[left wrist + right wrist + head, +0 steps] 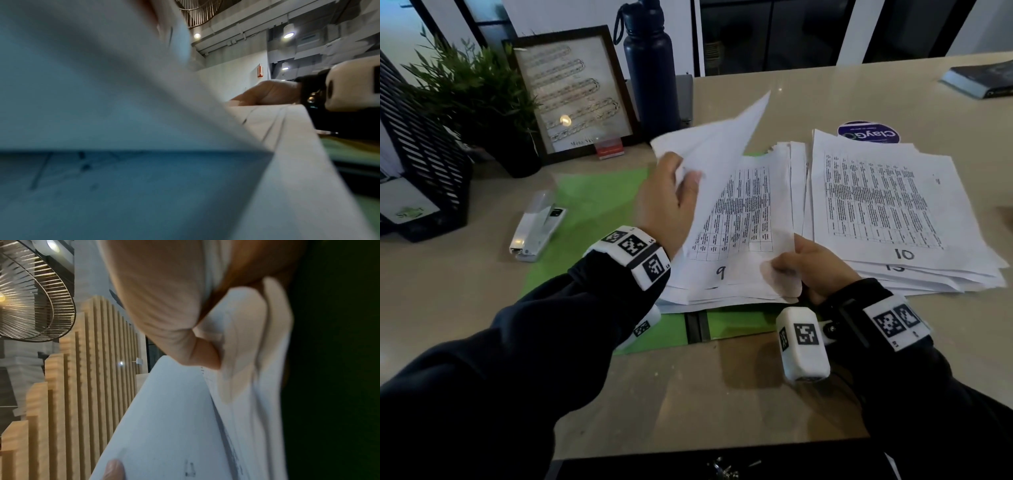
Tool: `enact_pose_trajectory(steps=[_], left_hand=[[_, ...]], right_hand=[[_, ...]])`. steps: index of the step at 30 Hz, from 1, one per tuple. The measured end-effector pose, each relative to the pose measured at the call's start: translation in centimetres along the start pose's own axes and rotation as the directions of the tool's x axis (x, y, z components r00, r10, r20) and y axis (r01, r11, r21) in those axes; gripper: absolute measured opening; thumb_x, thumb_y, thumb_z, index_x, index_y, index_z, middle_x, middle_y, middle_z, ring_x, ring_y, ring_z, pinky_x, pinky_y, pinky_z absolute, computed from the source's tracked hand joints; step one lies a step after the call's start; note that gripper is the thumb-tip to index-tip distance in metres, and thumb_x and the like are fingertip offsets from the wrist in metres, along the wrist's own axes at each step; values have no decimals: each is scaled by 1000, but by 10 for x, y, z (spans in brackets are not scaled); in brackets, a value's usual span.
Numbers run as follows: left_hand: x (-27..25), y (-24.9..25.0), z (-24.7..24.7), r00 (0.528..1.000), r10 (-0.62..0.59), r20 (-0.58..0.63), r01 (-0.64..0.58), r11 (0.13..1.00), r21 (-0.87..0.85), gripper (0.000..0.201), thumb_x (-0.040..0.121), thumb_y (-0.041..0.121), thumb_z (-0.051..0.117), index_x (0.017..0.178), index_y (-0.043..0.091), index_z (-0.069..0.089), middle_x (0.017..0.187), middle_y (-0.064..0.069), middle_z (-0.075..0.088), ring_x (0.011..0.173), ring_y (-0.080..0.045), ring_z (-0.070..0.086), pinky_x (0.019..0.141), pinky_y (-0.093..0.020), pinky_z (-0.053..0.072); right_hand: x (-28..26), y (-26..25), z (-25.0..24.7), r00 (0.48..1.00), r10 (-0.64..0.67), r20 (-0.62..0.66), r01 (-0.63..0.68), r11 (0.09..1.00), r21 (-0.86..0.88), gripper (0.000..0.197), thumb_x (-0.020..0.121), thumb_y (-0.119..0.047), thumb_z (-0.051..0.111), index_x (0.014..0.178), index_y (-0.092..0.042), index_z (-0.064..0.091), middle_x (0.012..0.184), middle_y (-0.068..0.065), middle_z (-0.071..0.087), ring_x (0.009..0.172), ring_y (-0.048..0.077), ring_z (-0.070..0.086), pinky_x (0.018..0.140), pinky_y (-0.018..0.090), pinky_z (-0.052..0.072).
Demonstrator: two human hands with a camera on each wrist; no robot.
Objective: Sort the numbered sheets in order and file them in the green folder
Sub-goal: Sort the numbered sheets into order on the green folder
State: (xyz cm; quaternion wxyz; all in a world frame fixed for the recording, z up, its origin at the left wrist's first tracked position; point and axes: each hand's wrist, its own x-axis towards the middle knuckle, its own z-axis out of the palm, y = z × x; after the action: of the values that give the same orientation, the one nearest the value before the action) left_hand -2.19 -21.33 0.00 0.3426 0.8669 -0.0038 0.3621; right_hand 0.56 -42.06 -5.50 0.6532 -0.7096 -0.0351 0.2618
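The green folder (592, 202) lies open on the table under a stack of printed sheets (743, 219). The top flat sheet there is numbered 9 (720, 271). My left hand (671, 195) grips one or more lifted sheets (719, 147), folded back up and to the left. My right hand (808, 267) pinches the near right corner of this stack; its thumb (164, 308) presses on the paper. A second stack (893, 212) lies to the right, with sheet 10 (904, 254) on top. The left wrist view is mostly blurred paper (102, 97).
A white hole punch or stapler (537, 226) lies left of the folder. Behind stand a picture frame (575, 96), a dark bottle (650, 68), a plant (472, 92) and a black file rack (421, 154). A purple disc (868, 132) and a book (979, 78) lie far right.
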Motion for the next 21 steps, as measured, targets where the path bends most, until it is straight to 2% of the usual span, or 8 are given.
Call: enact_pose_trajectory(steps=[4, 6, 8, 10, 12, 14, 17, 21], left_hand=[[-1, -2, 3, 1000, -9, -15, 9, 999, -34, 25, 89, 19, 48, 106, 0, 51, 93, -13, 63, 78, -25, 59, 68, -31, 42], [-1, 0, 2, 999, -27, 18, 28, 998, -47, 34, 88, 8, 48, 121, 4, 46, 103, -7, 61, 85, -25, 60, 74, -24, 41], [-2, 1, 2, 991, -79, 107, 80, 997, -11, 61, 87, 1, 44, 142, 19, 27, 95, 1, 57, 73, -25, 59, 71, -28, 43], [-2, 1, 2, 963, -122, 239, 108, 992, 71, 75, 85, -2, 38, 146, 35, 15, 94, 5, 58, 72, -21, 57, 73, -33, 47], [-3, -3, 7, 931, -134, 339, 89, 985, 145, 73, 84, -7, 33, 142, 36, 31, 124, -2, 58, 102, -23, 58, 92, -33, 44], [-5, -5, 11, 878, -168, 448, 76, 974, 215, 64, 84, -10, 31, 128, 30, 54, 131, -6, 55, 121, -27, 49, 102, -34, 38], [-10, -6, 14, 778, -248, 577, 103, 957, 273, 52, 88, -10, 33, 118, 22, 62, 129, -2, 57, 110, -27, 57, 88, -27, 42], [-9, -11, 17, 760, -236, 606, 101, 963, 249, 51, 89, -8, 33, 120, 21, 61, 132, -2, 56, 119, -19, 53, 95, -25, 40]], right_hand=[[4, 2, -2, 999, -17, -41, 11, 992, -127, 52, 68, -17, 56, 119, -26, 51, 104, 9, 68, 81, 23, 64, 64, 32, 46], [5, 2, -2, 999, -27, -35, 22, 990, -139, 72, 65, -18, 56, 133, -32, 39, 107, 7, 65, 73, 23, 59, 59, 30, 46], [7, 3, -2, 998, -40, -49, 33, 988, -148, 89, 71, -12, 57, 145, -40, 16, 111, 10, 60, 66, 20, 55, 55, 28, 47], [5, 2, -1, 995, -49, -90, 28, 976, -214, 95, 76, -13, 58, 147, -43, 2, 132, 10, 49, 88, 29, 59, 73, 40, 50], [3, 1, -1, 994, -53, -100, 24, 963, -268, 91, 82, -11, 57, 148, -39, 1, 151, 4, 29, 115, 31, 51, 94, 45, 44], [3, 1, -3, 995, -41, -96, 11, 954, -299, 83, 86, -12, 57, 150, -32, 7, 153, 5, 26, 129, 27, 43, 105, 38, 36], [1, -2, -1, 996, -24, -87, 0, 965, -263, 87, 76, -32, 66, 148, -31, 16, 150, 8, 34, 130, 27, 44, 109, 38, 33], [0, -1, 1, 997, -35, -68, 19, 975, -219, 94, 63, -47, 64, 146, -31, 22, 150, 5, 33, 129, 25, 45, 111, 44, 33]])
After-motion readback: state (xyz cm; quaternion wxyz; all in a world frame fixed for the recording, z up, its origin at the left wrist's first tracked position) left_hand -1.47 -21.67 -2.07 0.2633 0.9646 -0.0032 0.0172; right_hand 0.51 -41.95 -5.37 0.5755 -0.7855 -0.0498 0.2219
